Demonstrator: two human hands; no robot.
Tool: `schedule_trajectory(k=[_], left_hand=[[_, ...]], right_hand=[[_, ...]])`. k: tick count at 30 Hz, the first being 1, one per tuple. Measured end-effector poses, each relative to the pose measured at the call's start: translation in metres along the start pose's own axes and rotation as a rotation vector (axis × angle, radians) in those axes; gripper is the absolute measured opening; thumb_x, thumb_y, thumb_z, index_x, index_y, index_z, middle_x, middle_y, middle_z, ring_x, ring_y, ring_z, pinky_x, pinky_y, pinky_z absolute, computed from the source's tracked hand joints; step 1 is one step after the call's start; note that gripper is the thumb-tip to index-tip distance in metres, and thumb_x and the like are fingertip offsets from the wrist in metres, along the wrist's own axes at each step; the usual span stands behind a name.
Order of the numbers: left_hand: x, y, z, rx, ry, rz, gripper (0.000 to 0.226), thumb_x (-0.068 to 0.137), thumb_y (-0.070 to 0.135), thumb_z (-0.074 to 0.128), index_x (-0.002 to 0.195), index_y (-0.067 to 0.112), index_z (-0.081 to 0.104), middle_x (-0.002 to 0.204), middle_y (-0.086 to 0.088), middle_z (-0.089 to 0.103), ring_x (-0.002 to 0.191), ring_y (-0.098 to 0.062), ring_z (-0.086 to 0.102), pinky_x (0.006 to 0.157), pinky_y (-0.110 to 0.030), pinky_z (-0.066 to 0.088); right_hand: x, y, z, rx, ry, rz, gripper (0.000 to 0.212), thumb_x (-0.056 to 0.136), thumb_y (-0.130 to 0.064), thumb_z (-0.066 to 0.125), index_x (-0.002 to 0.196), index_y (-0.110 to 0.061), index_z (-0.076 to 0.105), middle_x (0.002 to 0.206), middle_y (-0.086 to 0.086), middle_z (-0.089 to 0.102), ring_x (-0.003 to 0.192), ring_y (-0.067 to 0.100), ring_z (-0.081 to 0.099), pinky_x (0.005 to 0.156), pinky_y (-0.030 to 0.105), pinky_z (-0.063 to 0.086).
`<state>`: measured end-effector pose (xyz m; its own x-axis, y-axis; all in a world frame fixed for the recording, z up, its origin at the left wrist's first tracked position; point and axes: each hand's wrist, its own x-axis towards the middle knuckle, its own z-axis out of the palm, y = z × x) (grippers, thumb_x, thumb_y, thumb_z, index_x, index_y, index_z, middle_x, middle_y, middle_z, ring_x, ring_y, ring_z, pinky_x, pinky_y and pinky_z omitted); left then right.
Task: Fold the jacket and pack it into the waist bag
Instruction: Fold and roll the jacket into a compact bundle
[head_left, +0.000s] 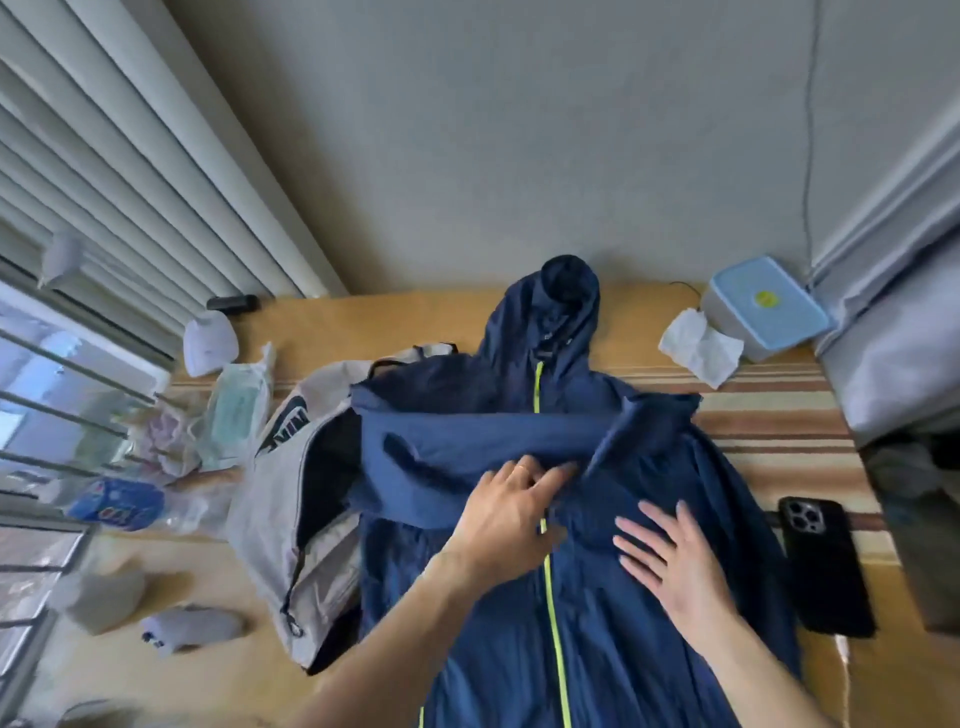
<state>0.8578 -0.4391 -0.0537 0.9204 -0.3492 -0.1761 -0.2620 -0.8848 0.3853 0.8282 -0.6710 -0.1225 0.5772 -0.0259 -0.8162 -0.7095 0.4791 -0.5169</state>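
jacket (597, 623) between waist bag (270, 519) and phone (826, 566)

Navy jacket (597, 634) laid flat, sleeve (457, 436) across chest, left hand (506, 517) on sleeve, right hand (672, 564) flat, waist bag (280, 525) beside

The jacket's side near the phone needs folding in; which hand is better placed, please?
Likely right: the right hand lies flat on that side; the left hand touches the folded sleeve.

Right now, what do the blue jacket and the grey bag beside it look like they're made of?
Jacket: thin navy synthetic, probably nylon or polyester, with a faint sheen; it creases finely and lies limp. Bag: stiffer light grey woven fabric, dark lining; fibre unclear.
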Motion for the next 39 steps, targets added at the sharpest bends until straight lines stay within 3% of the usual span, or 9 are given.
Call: schedule_trajectory(k=[5, 9, 13, 17, 20, 24, 30, 35, 39], left_hand=[[-0.008, -0.054, 0.032, 0.292, -0.089, -0.016, 0.073, 0.075, 0.054, 0.070, 0.143, 0.032, 0.054, 0.153, -0.011, 0.051, 0.141, -0.036, 0.048, 0.119, -0.051, 0.033], [-0.022, -0.103, 0.032, 0.387, -0.203, -0.228, 0.071, 0.090, 0.064, 0.047, 0.156, 0.042, 0.032, 0.170, -0.007, 0.022, 0.156, -0.035, 0.020, 0.120, -0.062, 0.025], [-0.023, -0.129, 0.023, 0.340, -0.242, -0.499, 0.067, 0.099, 0.068, 0.018, 0.160, 0.044, 0.007, 0.173, 0.000, -0.003, 0.159, -0.026, -0.006, 0.125, -0.053, 0.005], [-0.025, -0.134, 0.017, 0.332, -0.234, -0.667, 0.067, 0.101, 0.063, 0.015, 0.162, 0.039, 0.003, 0.173, -0.004, 0.002, 0.158, -0.030, 0.004, 0.126, -0.051, 0.007], [-0.028, -0.131, 0.018, 0.358, -0.176, -0.688, 0.070, 0.101, 0.059, 0.019, 0.163, 0.027, 0.013, 0.172, -0.010, 0.009, 0.157, -0.030, 0.010, 0.125, -0.051, 0.012], [-0.023, -0.111, 0.026, 0.353, 0.071, -0.389, 0.064, 0.102, 0.047, 0.037, 0.160, 0.023, 0.024, 0.170, -0.015, 0.017, 0.156, -0.035, 0.019, 0.120, -0.052, 0.020], [-0.021, -0.090, 0.061, 0.352, -0.305, -0.381, 0.074, 0.092, 0.063, 0.011, 0.156, 0.037, 0.037, 0.168, -0.010, 0.025, 0.153, -0.036, 0.027, 0.118, -0.055, 0.027], [-0.013, -0.033, 0.074, 0.288, -0.237, -0.184, 0.065, 0.092, 0.054, 0.034, 0.147, 0.027, 0.054, 0.155, -0.020, 0.047, 0.140, -0.041, 0.048, 0.109, -0.054, 0.042], [-0.018, 0.031, 0.092, 0.052, -0.232, -0.012, 0.059, 0.094, 0.048, 0.036, 0.148, 0.028, 0.051, 0.153, -0.015, 0.051, 0.140, -0.035, 0.049, 0.112, -0.046, 0.044]], right_hand=[[0.030, -0.048, -0.019, 0.386, 0.099, 0.036, 0.059, 0.087, -0.069, 0.055, 0.115, -0.017, 0.063, 0.126, 0.016, 0.061, 0.121, 0.033, 0.055, 0.116, 0.048, 0.037], [0.050, -0.059, -0.011, 0.124, 0.221, 0.030, 0.055, 0.080, -0.043, 0.081, 0.125, -0.016, 0.064, 0.121, 0.009, 0.068, 0.113, 0.026, 0.063, 0.099, 0.041, 0.051], [0.064, -0.064, 0.003, -0.007, 0.266, -0.124, 0.041, 0.089, 0.002, 0.067, 0.127, -0.011, 0.065, 0.111, 0.010, 0.070, 0.091, 0.018, 0.066, 0.073, 0.027, 0.052], [0.070, -0.078, 0.001, 0.128, 0.262, -0.260, 0.033, 0.093, 0.007, 0.056, 0.118, -0.012, 0.066, 0.109, 0.014, 0.069, 0.099, 0.023, 0.066, 0.080, 0.027, 0.055], [0.065, -0.076, -0.015, -0.263, 0.380, -0.289, 0.027, 0.092, -0.004, 0.060, 0.114, -0.019, 0.067, 0.114, 0.012, 0.070, 0.101, 0.027, 0.068, 0.090, 0.040, 0.056], [0.023, -0.071, -0.046, -0.874, 0.648, -0.543, 0.029, 0.090, -0.015, 0.069, 0.118, -0.016, 0.061, 0.117, 0.006, 0.065, 0.095, 0.027, 0.067, 0.080, 0.039, 0.054], [-0.003, -0.032, -0.097, -1.597, 0.613, -0.393, 0.060, 0.090, -0.025, 0.070, 0.144, -0.017, 0.044, 0.117, 0.006, 0.068, 0.109, 0.031, 0.062, 0.076, 0.040, 0.055], [-0.007, -0.039, -0.108, -1.379, 0.711, -0.253, 0.027, 0.096, -0.024, 0.061, 0.121, -0.015, 0.066, 0.106, 0.008, 0.075, 0.100, 0.031, 0.068, 0.070, 0.036, 0.055], [-0.036, -0.021, -0.118, -1.343, 0.762, -0.112, 0.042, 0.089, -0.048, 0.067, 0.111, -0.013, 0.061, 0.102, 0.005, 0.072, 0.095, 0.031, 0.069, 0.063, 0.030, 0.043]])
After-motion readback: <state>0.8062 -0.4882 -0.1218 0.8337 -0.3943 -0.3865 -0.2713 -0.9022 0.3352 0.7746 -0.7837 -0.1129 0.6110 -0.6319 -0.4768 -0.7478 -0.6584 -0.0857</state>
